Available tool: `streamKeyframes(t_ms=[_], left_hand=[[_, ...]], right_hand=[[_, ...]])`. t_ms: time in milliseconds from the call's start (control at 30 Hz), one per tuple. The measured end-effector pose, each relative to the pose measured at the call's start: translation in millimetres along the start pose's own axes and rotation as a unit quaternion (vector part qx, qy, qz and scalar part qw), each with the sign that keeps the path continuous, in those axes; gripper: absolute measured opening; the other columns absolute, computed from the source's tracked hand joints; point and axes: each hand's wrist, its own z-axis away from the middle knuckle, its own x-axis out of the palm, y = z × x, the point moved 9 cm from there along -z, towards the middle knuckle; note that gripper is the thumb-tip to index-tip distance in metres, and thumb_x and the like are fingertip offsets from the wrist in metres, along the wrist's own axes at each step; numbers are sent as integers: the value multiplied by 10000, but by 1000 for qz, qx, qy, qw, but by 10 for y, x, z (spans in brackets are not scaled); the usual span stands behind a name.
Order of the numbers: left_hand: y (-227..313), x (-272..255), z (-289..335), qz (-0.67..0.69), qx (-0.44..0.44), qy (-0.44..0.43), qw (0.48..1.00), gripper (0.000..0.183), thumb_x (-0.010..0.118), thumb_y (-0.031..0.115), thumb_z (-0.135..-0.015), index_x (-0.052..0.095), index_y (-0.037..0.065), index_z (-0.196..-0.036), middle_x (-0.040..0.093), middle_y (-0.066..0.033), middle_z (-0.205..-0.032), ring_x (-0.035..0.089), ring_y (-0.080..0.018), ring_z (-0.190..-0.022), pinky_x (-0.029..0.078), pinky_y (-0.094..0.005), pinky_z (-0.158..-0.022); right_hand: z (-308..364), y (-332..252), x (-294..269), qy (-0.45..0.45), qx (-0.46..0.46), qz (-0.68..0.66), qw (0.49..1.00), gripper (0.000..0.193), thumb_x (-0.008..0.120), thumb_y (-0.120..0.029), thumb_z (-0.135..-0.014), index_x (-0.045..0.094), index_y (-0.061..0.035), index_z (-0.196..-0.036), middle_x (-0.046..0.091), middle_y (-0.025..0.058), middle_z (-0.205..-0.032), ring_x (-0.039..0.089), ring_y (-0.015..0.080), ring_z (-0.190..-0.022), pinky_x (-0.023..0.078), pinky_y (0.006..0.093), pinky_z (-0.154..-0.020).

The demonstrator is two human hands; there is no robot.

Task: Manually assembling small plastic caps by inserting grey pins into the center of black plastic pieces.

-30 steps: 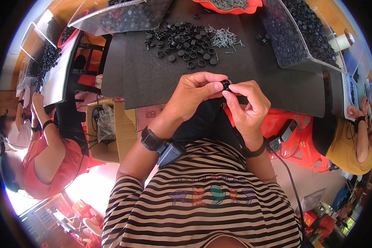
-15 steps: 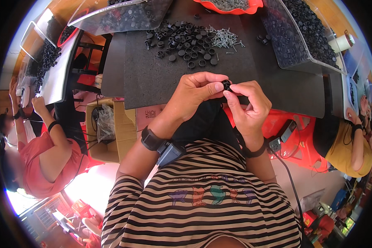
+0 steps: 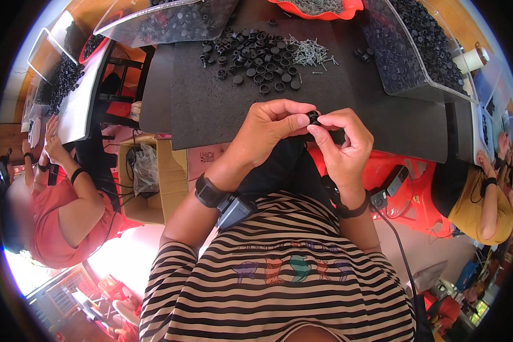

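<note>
A small round black plastic part (image 3: 313,117) is pinched between my two hands, over the table's near edge. My left hand (image 3: 272,126) grips it from the left with thumb and forefinger. From the right, the thumb and forefinger of my right hand (image 3: 344,140) close on the same part. My fingers hide much of it. Beyond my hands, a heap of black plastic caps and rings (image 3: 259,60) lies on the dark mat (image 3: 199,108). Next to the heap is a pile of silver screws (image 3: 312,52).
Clear bins of black parts stand at the far left (image 3: 154,31) and far right (image 3: 404,74). Between them is a red dish (image 3: 347,10) of screws. A cardboard box (image 3: 174,188) sits below the table's left side. Other people work at both sides.
My hands stay almost in place, still on the black part. The person on the left has brought their hands together near the white tabletop.
</note>
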Motion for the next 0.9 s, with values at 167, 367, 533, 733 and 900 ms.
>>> streamKeyframes(t_ms=[167, 367, 533, 733, 900], left_hand=[[16, 4, 13, -21, -9, 6, 1000, 219, 608, 78, -922, 634, -3, -1124, 665, -116, -1081, 643, -177, -993, 538, -334, -895], [21, 28, 6, -24, 7, -13, 1000, 215, 607, 70, -921, 640, -4, -1121, 666, -115, -1075, 643, -181, -996, 539, -334, -891], [49, 30, 20, -14, 7, 5, 1000, 205, 619, 34, -904, 651, -24, -1098, 672, -87, -1031, 643, -142, -931, 546, -302, -873], [55, 24, 25, -22, 14, 2, 1000, 206, 615, 42, -911, 648, -31, -1101, 670, -84, -1027, 640, -136, -929, 549, -300, -870], [52, 32, 23, -12, 12, -2, 1000, 206, 617, 60, -916, 649, -34, -1097, 669, -87, -1019, 639, -133, -921, 553, -299, -861]], right_hand=[[-67, 62, -1, -36, 45, -16, 998, 226, 780, -42, -725, 632, -14, -894, 634, 73, -909, 611, 163, -770, 491, 271, -702], [-31, 211, 115, -76, 99, -151, 981, 263, 765, -28, -734, 616, -1, -950, 625, 84, -955, 599, 137, -813, 501, 272, -769], [-60, 190, 145, -89, 105, -161, 977, 250, 753, -11, -739, 611, 0, -943, 644, 80, -960, 605, 136, -791, 513, 279, -754], [-92, 137, 160, -132, 96, -108, 981, 253, 724, 21, -754, 596, 1, -971, 650, 92, -954, 618, 146, -807, 516, 280, -769], [-116, 65, 195, -170, 55, -53, 982, 235, 705, 17, -788, 588, 8, -992, 642, 118, -982, 626, 150, -876, 512, 276, -804]])
